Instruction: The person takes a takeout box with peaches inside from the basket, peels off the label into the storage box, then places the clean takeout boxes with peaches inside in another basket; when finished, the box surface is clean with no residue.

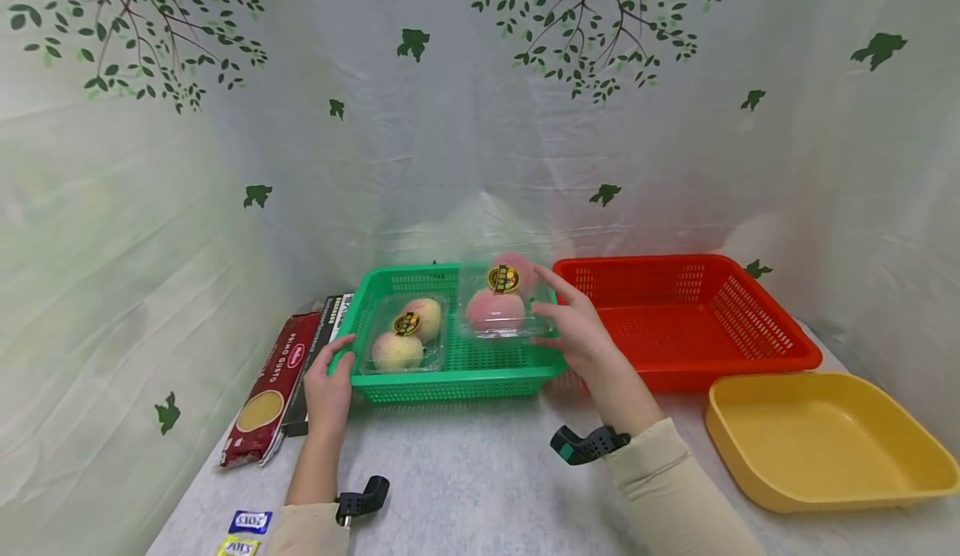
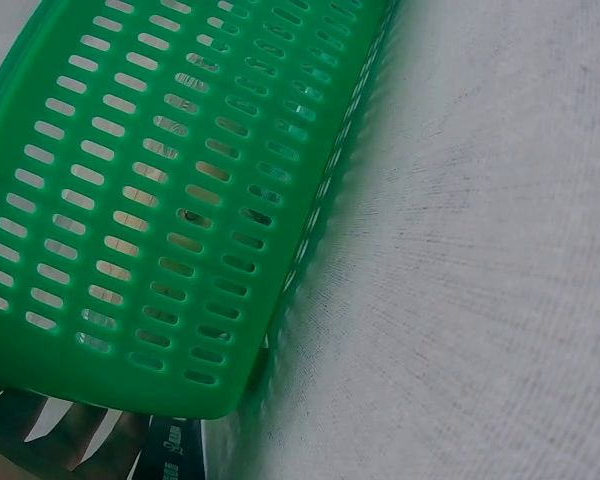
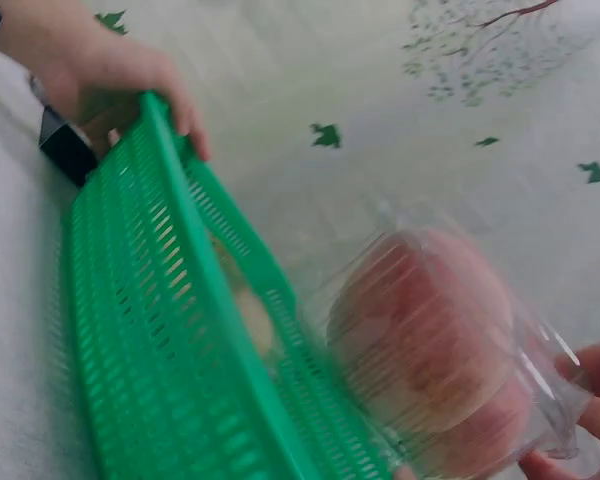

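Above tabletop (image 1: 457,464), right hand (image 1: 579,324) pinches peach pack (image 1: 495,310) by right edge, left hand (image 1: 327,388) seemingly gripping basket (image 1: 450,388).

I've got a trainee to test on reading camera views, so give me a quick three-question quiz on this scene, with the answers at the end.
1. Which hand holds the clear box of pink fruit?
2. True or false: in the head view, the yellow tray stands left of the green basket.
3. How many yellowish fruits show in the other clear box, the one lying in the green basket?

Key:
1. The right hand; the left hand grips the green basket's rim.
2. False: it stands to the right, past the red basket.
3. Two.
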A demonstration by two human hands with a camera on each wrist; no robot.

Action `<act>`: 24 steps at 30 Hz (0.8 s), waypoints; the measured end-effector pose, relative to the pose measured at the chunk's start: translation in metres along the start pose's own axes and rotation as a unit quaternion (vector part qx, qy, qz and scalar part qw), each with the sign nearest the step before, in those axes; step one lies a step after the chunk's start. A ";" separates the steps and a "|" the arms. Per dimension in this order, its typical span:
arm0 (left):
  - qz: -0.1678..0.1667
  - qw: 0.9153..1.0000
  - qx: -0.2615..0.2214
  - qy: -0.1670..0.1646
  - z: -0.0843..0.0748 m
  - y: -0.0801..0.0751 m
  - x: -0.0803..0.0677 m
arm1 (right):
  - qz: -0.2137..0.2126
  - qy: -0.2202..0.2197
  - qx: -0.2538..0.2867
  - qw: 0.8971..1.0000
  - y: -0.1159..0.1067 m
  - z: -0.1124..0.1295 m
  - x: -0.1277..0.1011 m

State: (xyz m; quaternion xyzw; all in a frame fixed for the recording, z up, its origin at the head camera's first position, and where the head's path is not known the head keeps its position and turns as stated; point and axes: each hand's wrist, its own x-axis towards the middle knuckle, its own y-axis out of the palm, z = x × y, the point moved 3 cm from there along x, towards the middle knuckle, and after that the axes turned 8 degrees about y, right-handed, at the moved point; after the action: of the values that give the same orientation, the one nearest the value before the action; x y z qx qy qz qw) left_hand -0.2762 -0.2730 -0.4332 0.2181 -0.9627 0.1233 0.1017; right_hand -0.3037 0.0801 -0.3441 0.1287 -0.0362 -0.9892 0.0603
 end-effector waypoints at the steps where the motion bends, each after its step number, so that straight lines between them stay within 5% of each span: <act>1: 0.000 1.000 -0.001 0.000 0.000 0.000 0.000 | 0.002 -0.001 0.006 1.000 -0.004 0.000 -0.004; 12: -0.006 1.000 -0.005 0.006 0.000 0.002 0.000 | 0.045 -0.044 0.044 0.997 -0.041 -0.005 -0.042; 24: -0.012 1.000 -0.006 0.010 0.001 0.003 0.000 | 0.072 -0.094 0.020 0.993 -0.078 -0.020 -0.059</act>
State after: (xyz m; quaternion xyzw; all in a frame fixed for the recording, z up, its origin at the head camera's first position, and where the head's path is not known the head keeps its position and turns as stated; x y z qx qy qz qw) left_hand -0.2776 -0.2707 -0.4343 0.2280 -0.9596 0.1183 0.1145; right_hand -0.2505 0.1638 -0.3558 0.0333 -0.0710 -0.9890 0.1251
